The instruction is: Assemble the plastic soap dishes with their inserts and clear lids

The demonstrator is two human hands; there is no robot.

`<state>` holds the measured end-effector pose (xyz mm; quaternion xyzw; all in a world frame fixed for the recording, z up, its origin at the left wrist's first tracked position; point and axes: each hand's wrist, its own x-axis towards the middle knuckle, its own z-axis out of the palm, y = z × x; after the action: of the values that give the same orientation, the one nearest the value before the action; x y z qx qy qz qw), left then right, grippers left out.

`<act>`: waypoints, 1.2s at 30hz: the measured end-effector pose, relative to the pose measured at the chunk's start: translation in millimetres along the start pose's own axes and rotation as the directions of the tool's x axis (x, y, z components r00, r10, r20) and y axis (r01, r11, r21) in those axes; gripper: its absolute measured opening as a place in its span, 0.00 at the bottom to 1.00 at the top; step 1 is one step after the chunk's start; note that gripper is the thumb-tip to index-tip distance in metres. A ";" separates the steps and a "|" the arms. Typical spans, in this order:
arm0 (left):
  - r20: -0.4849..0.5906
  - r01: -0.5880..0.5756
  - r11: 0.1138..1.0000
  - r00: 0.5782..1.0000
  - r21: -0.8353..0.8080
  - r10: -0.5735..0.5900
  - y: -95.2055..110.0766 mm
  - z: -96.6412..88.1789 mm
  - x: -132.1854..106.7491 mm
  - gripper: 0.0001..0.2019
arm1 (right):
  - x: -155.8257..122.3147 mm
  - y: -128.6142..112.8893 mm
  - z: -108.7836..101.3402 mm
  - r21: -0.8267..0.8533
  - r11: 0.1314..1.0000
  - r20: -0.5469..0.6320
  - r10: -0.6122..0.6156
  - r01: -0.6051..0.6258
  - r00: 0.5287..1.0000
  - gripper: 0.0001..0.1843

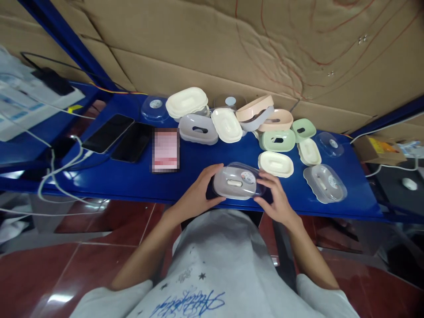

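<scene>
Just above the table's front edge is a soap box (228, 187) with a grey insert, a pale base and a clear lid (257, 177) bearing a round sticker. My left hand (202, 191) is closed around the box's left end, thumb at the near side and fingers at the far side. At the other end, my right hand (275, 196) grips the clear lid between thumb and fingers. The lid sits shifted to the right over the grey insert. A cream soap tray (276, 164) lies just beyond my right hand.
Several cream, grey, peach and green soap box parts lie along the back, including a grey tray (198, 129). A lidded grey box (325, 183) stands at right, a loose clear lid (330, 144) behind it. Phones (108, 132) and white cables (49, 176) occupy the left.
</scene>
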<state>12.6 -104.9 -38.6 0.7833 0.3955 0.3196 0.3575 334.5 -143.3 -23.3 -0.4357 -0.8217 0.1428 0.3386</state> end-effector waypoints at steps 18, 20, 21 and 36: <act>0.005 -0.116 0.993 0.993 0.006 0.116 -4.5 -3.0 -2.6 0.31 | 3.7 -4.6 10.4 -0.156 0.958 0.218 -0.205 0.241 0.954 0.39; -0.003 -0.115 0.993 0.993 0.013 0.115 -5.7 -1.8 -3.0 0.30 | 5.5 -4.1 11.6 -0.142 0.965 0.221 -0.184 0.219 0.958 0.41; -0.004 -0.110 0.994 0.994 0.017 0.110 -5.8 -1.3 -3.1 0.30 | 7.0 -4.0 12.8 -0.134 0.971 0.222 -0.167 0.200 0.961 0.41; 0.079 -0.059 0.980 0.996 0.190 0.045 5.0 6.1 -3.0 0.20 | -111.3 120.9 -170.7 -0.594 0.601 -0.701 -0.061 -0.535 0.711 0.49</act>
<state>17.9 -111.4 -38.4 0.8356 0.3904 0.2600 0.2860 569.0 -174.0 -10.8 -0.6703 -0.5542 -0.3346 0.3628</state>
